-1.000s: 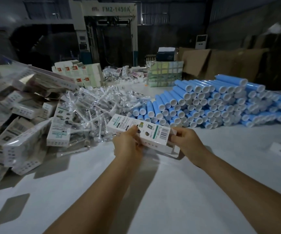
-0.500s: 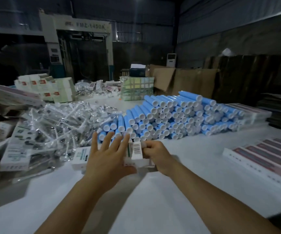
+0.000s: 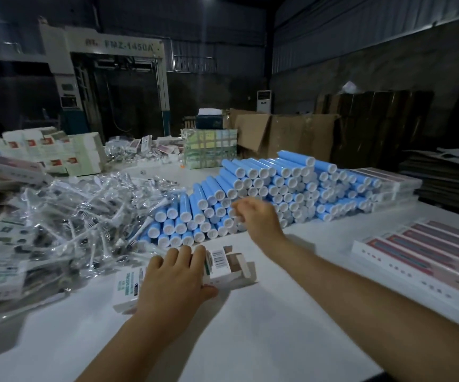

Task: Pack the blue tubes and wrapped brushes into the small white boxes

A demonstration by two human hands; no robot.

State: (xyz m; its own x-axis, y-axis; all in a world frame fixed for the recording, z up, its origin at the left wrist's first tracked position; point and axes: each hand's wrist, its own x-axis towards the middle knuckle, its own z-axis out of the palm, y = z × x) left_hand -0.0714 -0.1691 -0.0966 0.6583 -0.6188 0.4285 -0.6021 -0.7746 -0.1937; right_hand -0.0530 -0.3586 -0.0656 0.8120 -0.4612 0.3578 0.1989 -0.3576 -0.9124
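Box (image 3: 224, 267) now under left hand (image 3: 171, 282) alone; right hand (image 3: 258, 216) lifted toward tubes (image 3: 264, 188).

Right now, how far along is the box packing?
Done: some closed white boxes lie heaped at the left. In hand: the left hand rests on a small white box whose right end flaps are open, and the right hand, blurred, reaches over the blue tubes, holding nothing. Left: the tube stack is large and the wrapped brushes are plentiful, so most of the job remains.

Dim factory packing floor — industrial machine (image 3: 107, 86), stacked cardboard (image 3: 286, 133).
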